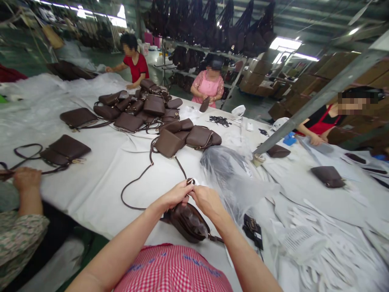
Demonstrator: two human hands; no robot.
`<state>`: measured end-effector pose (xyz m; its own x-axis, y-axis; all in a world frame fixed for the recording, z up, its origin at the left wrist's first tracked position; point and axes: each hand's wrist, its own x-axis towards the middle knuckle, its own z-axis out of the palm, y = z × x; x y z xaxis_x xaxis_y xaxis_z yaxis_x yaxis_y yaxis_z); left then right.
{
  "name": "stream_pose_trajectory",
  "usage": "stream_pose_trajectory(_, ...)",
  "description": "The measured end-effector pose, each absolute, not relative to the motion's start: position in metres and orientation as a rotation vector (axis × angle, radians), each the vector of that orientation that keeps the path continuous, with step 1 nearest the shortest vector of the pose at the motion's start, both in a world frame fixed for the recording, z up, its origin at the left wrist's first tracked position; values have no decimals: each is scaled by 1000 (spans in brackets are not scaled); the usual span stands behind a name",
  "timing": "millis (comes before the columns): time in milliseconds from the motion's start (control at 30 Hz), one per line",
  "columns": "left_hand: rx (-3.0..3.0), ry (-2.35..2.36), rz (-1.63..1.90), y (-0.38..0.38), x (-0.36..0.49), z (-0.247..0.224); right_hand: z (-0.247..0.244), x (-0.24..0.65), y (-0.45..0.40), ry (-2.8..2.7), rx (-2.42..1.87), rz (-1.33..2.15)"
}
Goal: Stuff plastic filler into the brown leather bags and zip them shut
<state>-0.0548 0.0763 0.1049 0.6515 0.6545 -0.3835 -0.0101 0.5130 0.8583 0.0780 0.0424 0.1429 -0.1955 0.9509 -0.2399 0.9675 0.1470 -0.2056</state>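
Note:
Right in front of me a dark brown handbag [190, 223] lies on the table, its top opening showing clear plastic inside. Just above it my left hand [178, 194] and my right hand [206, 198] meet, fingers pinched together on the bag's strap [191, 181] near a small metal fitting. Something white shows at the fingertips, too small to name. From there the thin strap runs up and loops left over the tabletop. Beyond my hands sits another brown handbag [169, 142], beside a pile of similar bags [130, 121].
A clear plastic bag with dark contents [223, 162] lies right of my hands, near black tags [253, 231] and white strips [316, 259]. A slanted metal post [304, 109] rises at right. Co-workers sit around the table; one's hand [27, 178] holds a strap at left.

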Motion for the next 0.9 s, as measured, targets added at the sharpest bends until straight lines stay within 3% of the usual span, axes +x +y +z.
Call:
stream_pose_trajectory(167, 1058, 746, 343, 85, -80, 99, 125, 113, 34, 2668, 1759, -953)
stream_pose_trajectory(467, 898, 678, 320, 89, -77, 99, 126, 122, 27, 2591, 1829, -293)
stream_pose_trajectory(700, 980, 705, 332, 87, -72, 94, 117, 127, 37, 2538, 1921, -202)
stream_pose_trajectory(900, 866, 951, 687, 95, -81, 79, 96, 149, 24, 2378, 2180, -24)
